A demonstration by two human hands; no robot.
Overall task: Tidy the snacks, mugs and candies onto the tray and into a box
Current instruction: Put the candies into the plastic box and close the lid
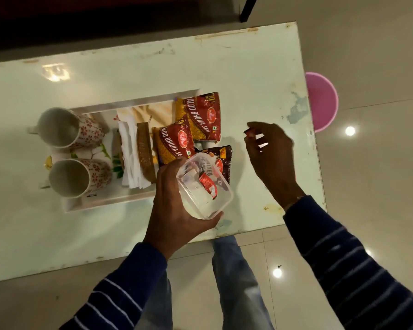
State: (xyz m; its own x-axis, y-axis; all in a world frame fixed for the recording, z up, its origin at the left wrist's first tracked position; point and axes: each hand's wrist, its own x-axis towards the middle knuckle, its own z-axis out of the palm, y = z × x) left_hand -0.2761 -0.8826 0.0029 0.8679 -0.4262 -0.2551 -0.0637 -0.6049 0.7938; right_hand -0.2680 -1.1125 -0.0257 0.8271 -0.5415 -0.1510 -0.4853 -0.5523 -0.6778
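My left hand (174,208) grips a clear plastic box (204,188) above the table's near edge; a red-wrapped candy (208,184) lies inside it. My right hand (271,153) hovers to the right of the box, fingers loosely curled, holding nothing I can see. On the white tray (110,203) stand two white mugs with red flowers (67,128) (78,178), white napkins (129,151) and a brown woven holder (144,153). Two red-and-yellow Aloo Bhujia Sev packets (200,117) (171,144) lie at the tray's right end. A dark salted-peanut packet (221,160) is partly hidden behind the box.
The pale table (248,67) ends just right of my right hand. A pink bucket (323,103) stands on the floor beyond that edge. A dark post (247,8) rises at the far side. My legs are below the near edge.
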